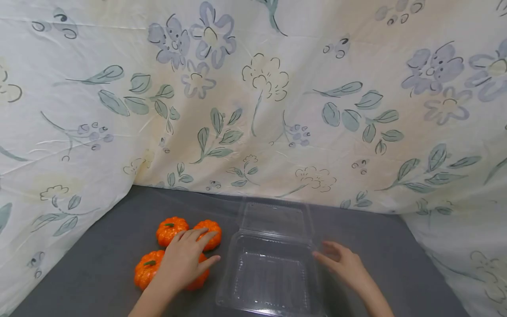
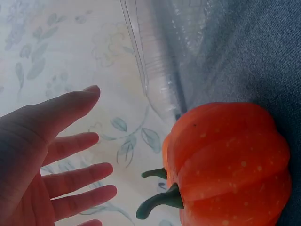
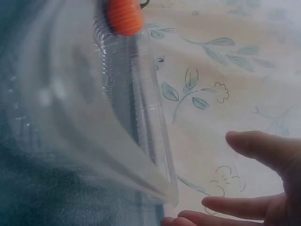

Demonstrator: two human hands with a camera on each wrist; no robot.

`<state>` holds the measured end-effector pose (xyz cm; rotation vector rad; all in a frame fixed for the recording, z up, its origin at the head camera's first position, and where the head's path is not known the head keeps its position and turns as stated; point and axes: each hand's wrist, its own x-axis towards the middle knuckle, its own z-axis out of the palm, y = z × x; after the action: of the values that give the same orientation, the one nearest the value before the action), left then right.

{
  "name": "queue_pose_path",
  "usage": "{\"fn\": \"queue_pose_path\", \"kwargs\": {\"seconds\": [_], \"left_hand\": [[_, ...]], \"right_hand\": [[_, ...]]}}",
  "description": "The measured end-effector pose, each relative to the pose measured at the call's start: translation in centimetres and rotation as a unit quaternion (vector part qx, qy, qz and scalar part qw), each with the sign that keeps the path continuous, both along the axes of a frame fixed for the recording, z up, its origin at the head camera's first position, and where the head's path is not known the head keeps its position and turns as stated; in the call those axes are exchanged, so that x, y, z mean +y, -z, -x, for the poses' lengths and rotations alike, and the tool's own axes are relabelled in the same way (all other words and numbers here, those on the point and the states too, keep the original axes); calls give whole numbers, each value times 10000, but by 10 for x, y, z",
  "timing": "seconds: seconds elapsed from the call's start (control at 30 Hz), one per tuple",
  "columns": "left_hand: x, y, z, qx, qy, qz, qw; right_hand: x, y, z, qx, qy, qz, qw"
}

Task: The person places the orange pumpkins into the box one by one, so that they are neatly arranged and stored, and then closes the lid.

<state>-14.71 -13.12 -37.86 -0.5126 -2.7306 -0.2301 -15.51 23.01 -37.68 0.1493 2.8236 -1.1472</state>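
Several small orange pumpkins with green stems stand grouped on the left side of the table. My left hand (image 1: 184, 259) hovers over them with its fingers spread, partly covering the front right pumpkin (image 1: 200, 278) and the back right pumpkin (image 1: 211, 232). In the left wrist view, a gap shows between the fingers and the nearest pumpkin (image 2: 235, 165). A clear plastic clamshell box (image 1: 229, 281) lies with its lid (image 1: 277, 219) folded back, away from me. Beside the box's right edge is my right hand (image 1: 343, 264), fingers loosely bent, holding nothing.
Two more pumpkins, one at back left (image 1: 170, 230) and one at front left (image 1: 145, 269), flank my left hand. A dark grey cloth (image 1: 115, 246) covers the table. Floral fabric (image 1: 269, 110) hangs behind and along both sides.
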Motion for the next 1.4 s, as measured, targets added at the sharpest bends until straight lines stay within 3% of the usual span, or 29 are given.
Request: {"fn": "queue_pose_path", "kwargs": {"seconds": [0.33,0.8,1.0,1.2,1.4], "left_hand": [[-7,-4,-1,-242,-139,-115,9995],[-13,1,-4,-600,-328,-130,9976],[-15,5,-4,-698,-353,-191,9968],[-17,8,-5,-823,-425,-288,9953],[-18,10,-7,-1072,-541,-371,9921]], "right_hand": [[-3,8,13,151,-140,64,9998],[4,10,9,98,-399,123,9991],[7,13,10,-108,-601,674,9959],[15,18,12,-305,-1107,1294,9849],[19,24,13,-508,-1231,1731,9759]]}}
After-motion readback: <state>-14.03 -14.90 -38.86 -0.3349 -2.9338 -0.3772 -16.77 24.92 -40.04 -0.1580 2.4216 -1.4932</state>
